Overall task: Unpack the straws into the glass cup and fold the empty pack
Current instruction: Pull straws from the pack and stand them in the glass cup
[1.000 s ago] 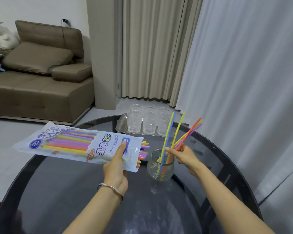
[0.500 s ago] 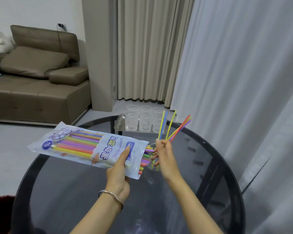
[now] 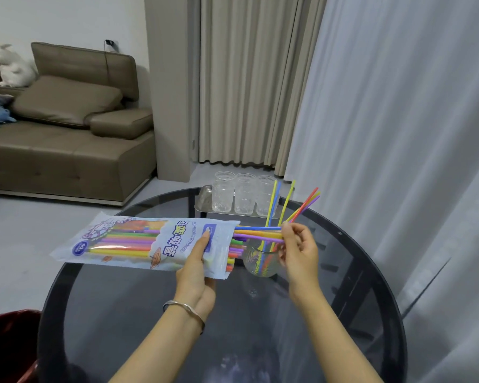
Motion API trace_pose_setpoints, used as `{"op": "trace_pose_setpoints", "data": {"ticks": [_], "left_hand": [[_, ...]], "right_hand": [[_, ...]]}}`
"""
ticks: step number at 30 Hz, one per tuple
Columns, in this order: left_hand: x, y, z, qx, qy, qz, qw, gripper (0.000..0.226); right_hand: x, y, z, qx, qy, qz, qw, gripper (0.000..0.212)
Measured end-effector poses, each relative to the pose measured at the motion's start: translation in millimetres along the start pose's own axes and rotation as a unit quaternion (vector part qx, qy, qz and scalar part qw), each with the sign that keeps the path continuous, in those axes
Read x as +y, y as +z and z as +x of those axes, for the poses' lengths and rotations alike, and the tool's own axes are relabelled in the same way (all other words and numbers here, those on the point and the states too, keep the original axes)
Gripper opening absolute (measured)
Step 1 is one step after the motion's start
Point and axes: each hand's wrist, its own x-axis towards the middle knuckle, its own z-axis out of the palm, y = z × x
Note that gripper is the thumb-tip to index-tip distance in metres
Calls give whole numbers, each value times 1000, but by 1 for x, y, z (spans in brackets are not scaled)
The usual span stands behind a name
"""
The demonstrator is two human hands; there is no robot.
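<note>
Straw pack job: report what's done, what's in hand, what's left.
Done: several straws already stand in the glass cup. In hand: the left hand holds the straw pack level above the table, while the right hand pinches a few straws partly drawn from its open end. Left: most straws remain inside, and the pack is unfolded.

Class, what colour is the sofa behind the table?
Brown, a taupe shade; the sofa shows clearly in the head view.

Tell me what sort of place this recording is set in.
Most likely a home living room: a brown sofa with a soft toy on it, floor-length curtains, and a round dark glass table holding a tray of drinking glasses.
</note>
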Motion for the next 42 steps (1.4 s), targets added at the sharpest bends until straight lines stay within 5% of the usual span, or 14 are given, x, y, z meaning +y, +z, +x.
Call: {"op": "trace_pose_setpoints", "data": {"ticks": [6,12,19,25,42], "left_hand": [[-13,5,-7,-15,-22,-1,1000,36],[-5,-3,6,-6,-21,-37,999,49],[-21,3,-2,-19,-46,-5,999,39],[-16,-9,18,-6,-36,-26,999,52],[-20,-14,46,1,-40,-19,999,54]], "right_hand": [[7,10,-7,-25,105,9,994,16],[-6,-5,2,85,55,110,989,25],[11,16,-9,19,145,47,988,15],[6,-5,5,95,107,72,987,14],[-2,-16,22,111,106,90,984,6]]}}
